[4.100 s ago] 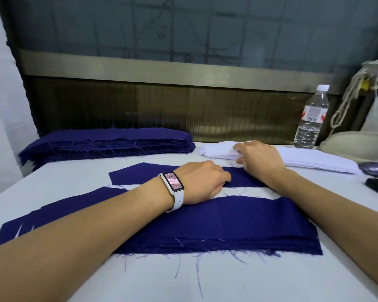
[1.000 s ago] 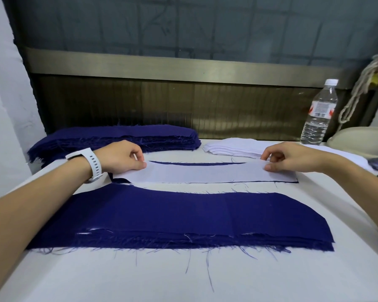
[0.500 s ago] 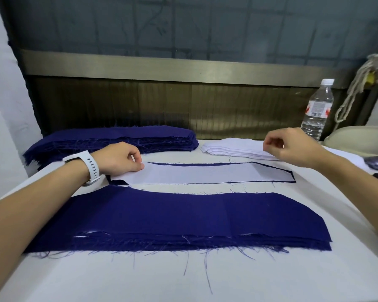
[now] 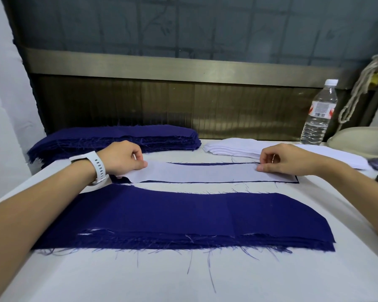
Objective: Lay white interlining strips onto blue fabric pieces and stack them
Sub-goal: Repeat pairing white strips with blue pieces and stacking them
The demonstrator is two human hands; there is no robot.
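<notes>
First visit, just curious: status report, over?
Hands: left hand and right hand pinch the white strip ends. Strip flat on blue piece. Nothing blocking.

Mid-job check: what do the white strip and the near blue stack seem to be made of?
The white strip: thin, matte, probably nonwoven interlining; its edges are clean-cut with no fraying. The near blue stack: matte woven cloth, perhaps cotton; loose threads fray from its front edge.

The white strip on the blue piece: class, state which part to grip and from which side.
The white strip is long, thin and limp, lying flat: pinch its two short ends, one hand coming from each side, which should keep it stretched. The left hand and right hand pinch near those ends now.
</notes>
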